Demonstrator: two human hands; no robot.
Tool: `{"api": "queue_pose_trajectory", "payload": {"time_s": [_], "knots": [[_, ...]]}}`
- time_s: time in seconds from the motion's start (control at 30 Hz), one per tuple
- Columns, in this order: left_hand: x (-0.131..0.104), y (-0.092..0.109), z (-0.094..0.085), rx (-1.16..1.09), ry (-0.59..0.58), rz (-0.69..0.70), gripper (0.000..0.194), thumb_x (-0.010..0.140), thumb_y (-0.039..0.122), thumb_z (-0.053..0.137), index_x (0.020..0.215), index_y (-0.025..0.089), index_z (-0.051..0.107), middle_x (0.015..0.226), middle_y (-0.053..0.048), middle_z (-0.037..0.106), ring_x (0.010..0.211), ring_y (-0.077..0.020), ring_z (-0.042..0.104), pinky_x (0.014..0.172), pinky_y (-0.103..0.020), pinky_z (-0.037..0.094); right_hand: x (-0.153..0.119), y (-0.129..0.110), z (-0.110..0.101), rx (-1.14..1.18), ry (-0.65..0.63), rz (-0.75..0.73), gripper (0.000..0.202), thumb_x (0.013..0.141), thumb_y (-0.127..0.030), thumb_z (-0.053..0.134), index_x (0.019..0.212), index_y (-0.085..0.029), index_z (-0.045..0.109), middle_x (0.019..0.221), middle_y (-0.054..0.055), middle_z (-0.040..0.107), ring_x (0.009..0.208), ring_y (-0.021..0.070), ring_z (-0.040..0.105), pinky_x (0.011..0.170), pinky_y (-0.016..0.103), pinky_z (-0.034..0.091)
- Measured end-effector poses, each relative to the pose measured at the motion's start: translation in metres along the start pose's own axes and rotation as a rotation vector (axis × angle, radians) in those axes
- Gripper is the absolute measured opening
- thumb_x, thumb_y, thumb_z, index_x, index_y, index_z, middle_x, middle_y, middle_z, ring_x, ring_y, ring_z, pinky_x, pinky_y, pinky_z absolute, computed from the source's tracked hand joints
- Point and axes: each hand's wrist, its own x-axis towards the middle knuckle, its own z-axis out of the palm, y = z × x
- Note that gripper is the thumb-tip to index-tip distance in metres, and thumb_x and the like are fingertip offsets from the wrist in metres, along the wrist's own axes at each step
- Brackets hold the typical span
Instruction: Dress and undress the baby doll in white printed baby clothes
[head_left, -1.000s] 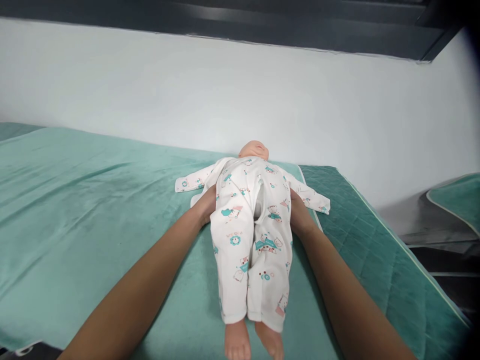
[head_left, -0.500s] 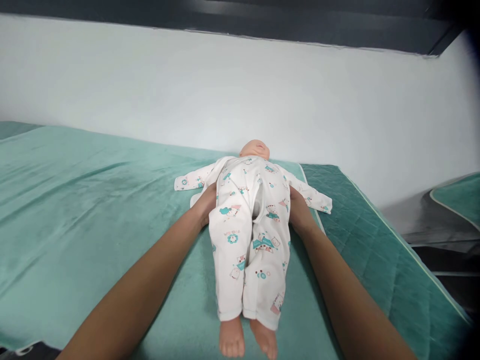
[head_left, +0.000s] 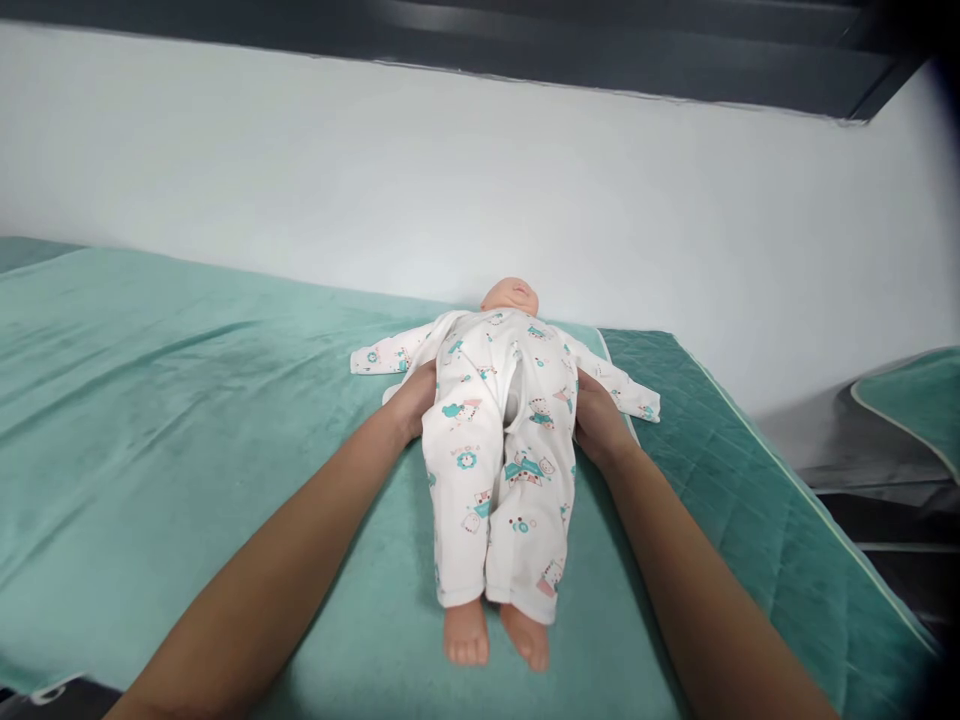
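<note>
A baby doll (head_left: 511, 295) lies on its back on a green cloth, its head toward the wall and its bare feet (head_left: 466, 632) toward me. It wears a white printed top, sleeves spread to both sides, and white printed trousers (head_left: 466, 500). Against the left side of its waist is my left hand (head_left: 418, 398); against the right side is my right hand (head_left: 596, 412). The fingers of both hands are hidden behind the clothing and the doll's body.
The green cloth (head_left: 187, 450) spreads over the bed, with a darker quilted mat (head_left: 720, 480) at the right. Behind stands a white wall (head_left: 337, 170) under a dark beam (head_left: 480, 40). Another green mat edge (head_left: 915, 400) shows at far right.
The doll's feet and trouser legs appear slightly higher in the view. Both hands remain at the sides of the waist.
</note>
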Motion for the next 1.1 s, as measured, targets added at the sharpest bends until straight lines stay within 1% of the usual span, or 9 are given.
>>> {"api": "queue_pose_trajectory", "payload": {"time_s": [0.13, 0.27, 0.37, 0.53, 0.7, 0.83, 0.97, 1.03, 1.1], "knots": [[-0.003, 0.001, 0.0, 0.018, -0.001, -0.007, 0.035, 0.072, 0.024, 0.069, 0.106, 0.013, 0.072, 0.089, -0.009, 0.078, 0.085, -0.0258, 0.074, 0.087, -0.041, 0.059, 0.003, 0.002, -0.002, 0.064, 0.004, 0.038, 0.052, 0.067, -0.02, 0.062, 0.119, -0.026, 0.067, 0.117, 0.003, 0.074, 0.105, 0.0278, 0.07, 0.09, 0.044, 0.057], [-0.008, 0.0, -0.003, 0.09, 0.031, 0.069, 0.038, 0.064, 0.016, 0.068, 0.102, 0.014, 0.074, 0.095, -0.009, 0.078, 0.091, -0.0274, 0.072, 0.088, -0.041, 0.057, 0.003, 0.003, -0.002, 0.005, 0.051, -0.005, 0.056, 0.07, -0.022, 0.061, 0.125, -0.023, 0.064, 0.121, 0.004, 0.072, 0.11, 0.0268, 0.068, 0.095, 0.044, 0.055], [-0.012, -0.005, -0.009, 0.157, 0.031, 0.184, 0.045, 0.063, 0.013, 0.064, 0.107, 0.016, 0.074, 0.108, -0.009, 0.076, 0.098, -0.0279, 0.07, 0.092, -0.042, 0.054, -0.002, 0.004, -0.002, -0.185, 0.124, -0.079, 0.055, 0.075, -0.026, 0.06, 0.13, -0.021, 0.06, 0.13, 0.007, 0.067, 0.118, 0.0259, 0.063, 0.102, 0.045, 0.05], [-0.029, -0.021, -0.026, 0.335, 0.06, 0.392, 0.043, 0.077, 0.019, 0.057, 0.119, 0.02, 0.067, 0.124, -0.007, 0.07, 0.111, -0.0248, 0.065, 0.101, -0.04, 0.048, -0.024, 0.005, -0.011, -0.75, 0.176, -0.15, 0.056, 0.08, -0.021, 0.058, 0.136, -0.023, 0.056, 0.134, 0.009, 0.064, 0.121, 0.0289, 0.06, 0.102, 0.046, 0.048], [-0.053, -0.032, -0.041, 0.824, 0.143, 0.499, 0.027, 0.086, 0.021, 0.05, 0.105, 0.018, 0.068, 0.108, -0.009, 0.071, 0.098, -0.0243, 0.064, 0.09, -0.039, 0.049, -0.059, 0.007, -0.025, -1.231, 0.21, -0.194, 0.056, 0.079, -0.005, 0.042, 0.13, -0.02, 0.061, 0.138, 0.01, 0.061, 0.127, 0.0297, 0.056, 0.105, 0.047, 0.042], [-0.06, -0.033, -0.044, 1.221, 0.021, 0.637, 0.022, 0.082, 0.016, 0.053, 0.096, 0.015, 0.07, 0.101, -0.012, 0.07, 0.1, -0.0272, 0.06, 0.094, -0.041, 0.046, -0.08, 0.001, -0.021, -1.393, 0.249, -0.294, 0.047, 0.08, -0.002, 0.043, 0.114, -0.021, 0.068, 0.131, 0.008, 0.066, 0.122, 0.0267, 0.058, 0.108, 0.048, 0.035], [-0.057, -0.034, -0.045, 1.35, -0.058, 0.69, 0.024, 0.081, 0.018, 0.059, 0.101, 0.014, 0.071, 0.112, -0.013, 0.068, 0.107, -0.0283, 0.056, 0.098, -0.041, 0.045, -0.087, -0.01, -0.003, -1.44, 0.08, -0.445, 0.023, 0.089, -0.012, 0.049, 0.1, -0.02, 0.068, 0.115, 0.007, 0.07, 0.11, 0.0246, 0.058, 0.105, 0.042, 0.034], [-0.055, -0.035, -0.045, 1.389, -0.05, 0.685, 0.027, 0.081, 0.017, 0.058, 0.105, 0.013, 0.07, 0.115, -0.014, 0.067, 0.11, -0.0287, 0.055, 0.099, -0.041, 0.045, -0.088, -0.013, 0.003, -1.457, -0.023, -0.445, 0.014, 0.09, -0.016, 0.053, 0.095, -0.019, 0.066, 0.11, 0.007, 0.069, 0.106, 0.0246, 0.057, 0.099, 0.039, 0.036], [-0.055, -0.036, -0.046, 1.41, -0.035, 0.677, 0.03, 0.082, 0.016, 0.057, 0.109, 0.012, 0.069, 0.116, -0.014, 0.066, 0.111, -0.0288, 0.054, 0.1, -0.042, 0.044, -0.088, -0.015, 0.005, -1.465, -0.031, -0.414, 0.011, 0.088, -0.016, 0.056, 0.096, -0.019, 0.064, 0.109, 0.007, 0.067, 0.104, 0.0248, 0.056, 0.092, 0.037, 0.037]]}}
